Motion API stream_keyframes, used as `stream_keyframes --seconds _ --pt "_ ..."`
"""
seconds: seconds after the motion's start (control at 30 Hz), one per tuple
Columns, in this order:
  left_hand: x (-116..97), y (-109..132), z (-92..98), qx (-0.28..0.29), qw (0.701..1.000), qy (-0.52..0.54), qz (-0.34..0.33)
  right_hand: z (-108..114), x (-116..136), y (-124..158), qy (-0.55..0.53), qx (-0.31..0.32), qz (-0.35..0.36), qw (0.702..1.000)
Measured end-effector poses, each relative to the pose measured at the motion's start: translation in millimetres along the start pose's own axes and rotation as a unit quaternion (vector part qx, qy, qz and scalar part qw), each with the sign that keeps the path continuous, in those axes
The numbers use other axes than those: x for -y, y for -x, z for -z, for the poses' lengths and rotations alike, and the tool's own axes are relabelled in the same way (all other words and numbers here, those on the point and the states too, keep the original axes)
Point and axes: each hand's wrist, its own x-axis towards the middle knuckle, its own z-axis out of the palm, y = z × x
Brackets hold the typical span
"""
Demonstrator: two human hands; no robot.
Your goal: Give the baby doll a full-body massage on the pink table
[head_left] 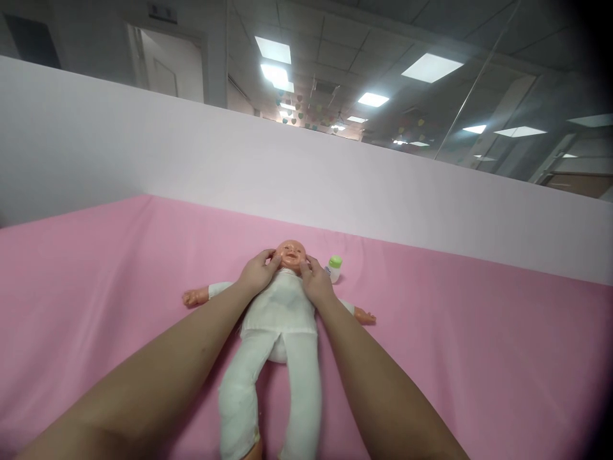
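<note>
A baby doll (282, 303) with a white cloth body lies on its back on a pink sheet (431, 319). Its bare plastic head points away from me and its arms stretch out to both sides. My left hand (259, 271) cups the left side of the head, thumb by the cheek. On the opposite side, my right hand (315, 278) holds the head in the same way, with its fingers partly hidden behind it. A small white bottle with a green cap (334, 268) stands just right of my right hand.
A white wall or panel (287, 166) rises behind the pink surface. Above it is glass (402, 83) with ceiling lights showing in it, and a doorway (172, 67) is at the upper left.
</note>
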Motion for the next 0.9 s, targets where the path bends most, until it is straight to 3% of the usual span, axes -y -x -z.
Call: stream_keyframes --seconds 0.23,0.9 --pt "-14 7 3.2 0.016 1.0 -0.018 0.011 4 12 3 0.044 0.013 -0.055 0.997" --pt "4 -3 -1.4 -0.012 0.999 0.024 0.034 5 4 0 0.017 -0.002 -0.024 1.0"
